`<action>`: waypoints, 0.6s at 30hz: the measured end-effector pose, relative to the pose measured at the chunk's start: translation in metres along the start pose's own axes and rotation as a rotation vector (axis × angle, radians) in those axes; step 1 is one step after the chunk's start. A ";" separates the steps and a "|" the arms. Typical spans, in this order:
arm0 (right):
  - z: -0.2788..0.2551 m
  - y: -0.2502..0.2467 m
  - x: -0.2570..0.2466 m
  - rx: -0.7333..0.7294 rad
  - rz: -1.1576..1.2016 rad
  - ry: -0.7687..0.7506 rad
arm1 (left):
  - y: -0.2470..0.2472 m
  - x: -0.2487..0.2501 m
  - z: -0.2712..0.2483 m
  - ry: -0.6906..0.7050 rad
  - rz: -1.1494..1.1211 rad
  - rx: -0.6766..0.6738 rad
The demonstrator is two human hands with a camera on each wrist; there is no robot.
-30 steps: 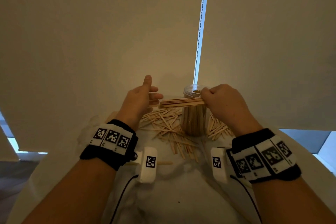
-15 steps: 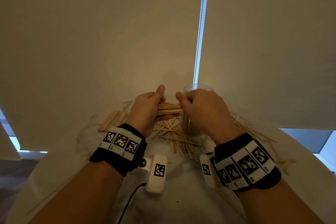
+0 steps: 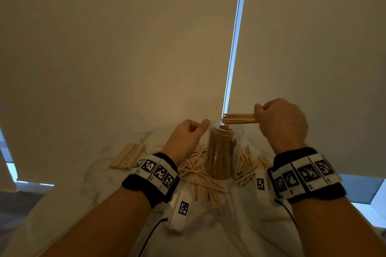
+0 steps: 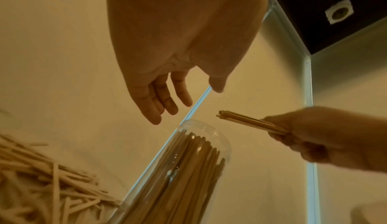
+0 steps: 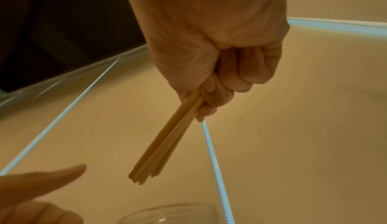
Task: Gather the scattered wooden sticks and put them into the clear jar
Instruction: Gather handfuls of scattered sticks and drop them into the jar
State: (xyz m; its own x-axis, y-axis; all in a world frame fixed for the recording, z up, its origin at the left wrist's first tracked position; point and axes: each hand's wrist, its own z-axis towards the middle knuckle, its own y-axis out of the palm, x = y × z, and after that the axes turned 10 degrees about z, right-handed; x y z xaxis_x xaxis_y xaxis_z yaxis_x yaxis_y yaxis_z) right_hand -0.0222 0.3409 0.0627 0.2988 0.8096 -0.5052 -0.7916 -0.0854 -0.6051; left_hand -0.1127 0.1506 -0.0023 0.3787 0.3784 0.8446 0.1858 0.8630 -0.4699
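The clear jar [image 3: 221,152] stands upright on the white table, packed with wooden sticks; its mouth [image 4: 199,126] is open. My right hand [image 3: 279,123] grips a bundle of sticks [image 3: 238,118] level, a little above the jar's rim and to its right; the bundle [image 5: 165,143] juts from my curled fingers [image 5: 215,98]. My left hand [image 3: 188,133] hovers just left of the jar's rim, empty, its fingers [image 4: 165,98] relaxed and apart from the jar. Loose sticks [image 3: 198,175] lie scattered round the jar's base.
A neat stack of wider flat sticks [image 3: 127,155] lies at the left of the table [image 3: 208,236]. More loose sticks [image 3: 248,165] lie right of the jar. A blind with a bead chain [image 3: 234,48] hangs close behind.
Both hands held the bundle together in front of the jar; now the left hand has let go, and the right hand has carried the bundle up and to the right, above the jar's rim.
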 end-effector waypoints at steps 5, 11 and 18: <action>0.037 0.009 -0.029 -0.062 -0.376 -0.272 | 0.023 0.014 0.031 0.085 0.087 -0.207; 0.039 0.032 -0.061 -0.395 -0.706 -0.605 | 0.042 0.011 0.048 0.120 0.247 -0.356; 0.042 0.070 -0.046 -0.617 -0.535 -0.434 | 0.041 0.006 0.050 0.111 0.265 -0.367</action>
State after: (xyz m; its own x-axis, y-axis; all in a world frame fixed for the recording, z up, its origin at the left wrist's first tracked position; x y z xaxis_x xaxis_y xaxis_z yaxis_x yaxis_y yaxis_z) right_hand -0.1140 0.3220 0.0700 0.2178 0.9666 0.1354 -0.1444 0.1691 -0.9750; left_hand -0.1479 0.2049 -0.0038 0.5474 0.5142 0.6603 0.3707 0.5584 -0.7421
